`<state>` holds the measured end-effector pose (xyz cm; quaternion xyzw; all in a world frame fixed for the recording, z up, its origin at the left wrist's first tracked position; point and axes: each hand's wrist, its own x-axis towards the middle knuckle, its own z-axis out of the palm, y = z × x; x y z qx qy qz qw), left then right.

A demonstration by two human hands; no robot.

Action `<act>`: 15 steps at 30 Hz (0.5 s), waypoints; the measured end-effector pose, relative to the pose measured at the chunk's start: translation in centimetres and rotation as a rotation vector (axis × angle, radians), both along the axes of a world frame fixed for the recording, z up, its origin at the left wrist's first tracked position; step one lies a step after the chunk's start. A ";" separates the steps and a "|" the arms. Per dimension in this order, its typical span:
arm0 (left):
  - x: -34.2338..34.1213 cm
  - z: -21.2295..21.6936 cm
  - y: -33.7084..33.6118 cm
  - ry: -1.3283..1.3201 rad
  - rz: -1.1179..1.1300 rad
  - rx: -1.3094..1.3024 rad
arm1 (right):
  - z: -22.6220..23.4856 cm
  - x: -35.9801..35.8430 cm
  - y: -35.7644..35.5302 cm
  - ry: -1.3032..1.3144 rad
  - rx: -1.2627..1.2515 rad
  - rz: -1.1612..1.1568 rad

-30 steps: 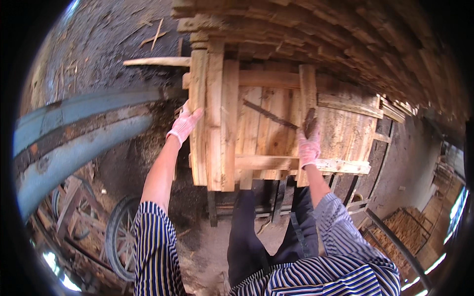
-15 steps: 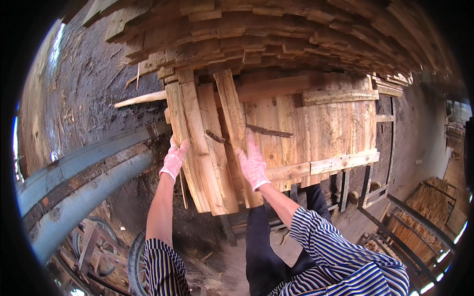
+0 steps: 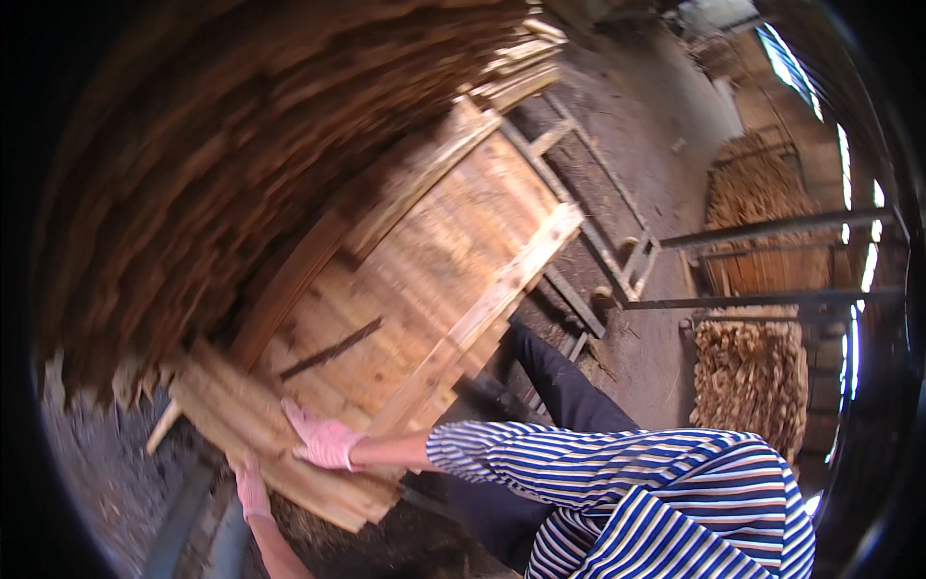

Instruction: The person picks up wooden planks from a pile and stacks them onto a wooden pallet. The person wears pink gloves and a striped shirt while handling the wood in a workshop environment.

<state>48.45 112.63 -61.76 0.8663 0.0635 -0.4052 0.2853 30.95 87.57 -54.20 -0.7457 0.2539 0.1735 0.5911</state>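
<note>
A person in pink work gloves grips a bundle of rough wooden boards [image 3: 280, 439] at the near left of the scene, the view now swung hard over so that the planks run on a slant from the lower left toward the upper right. Half a second earlier the boards stood close to upright in the middle of the picture, with both gloved hands pressed against their lower part. The right hand [image 3: 326, 442] lies flat across the top face of the bundle, fingers spread wide and laid over the wood, its striped sleeve [image 3: 540, 461] reaching in from the near right. The left hand [image 3: 253, 487] sits lower and nearer, at the bundle's underside edge; its glove touches the boards, but whether the fingers curl around them cannot be told.

The bundle rests against a larger wooden panel [image 3: 444, 280] crossed by a pale batten [image 3: 502, 289], which earlier faced the camera squarely and now tilts away to the far right. A tall stack of timber [image 3: 222, 145], blurred, fills the far left. At the right, newly in view, stand metal rails [image 3: 772, 227] and a heap of cut wood [image 3: 752, 381] on the dirt floor [image 3: 675, 116].
</note>
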 end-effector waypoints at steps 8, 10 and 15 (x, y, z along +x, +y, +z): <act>-10.2 6.6 -15.9 -0.638 -0.350 0.670 | 2.6 -22.1 -15.7 0.119 -0.138 -0.259; -12.6 7.7 -19.3 -0.873 -0.392 0.163 | 5.0 -25.2 -21.5 0.200 0.006 -0.332; -24.7 14.0 -49.7 -0.325 -0.555 -0.419 | 0.9 -36.4 -35.4 -0.025 -0.123 -0.603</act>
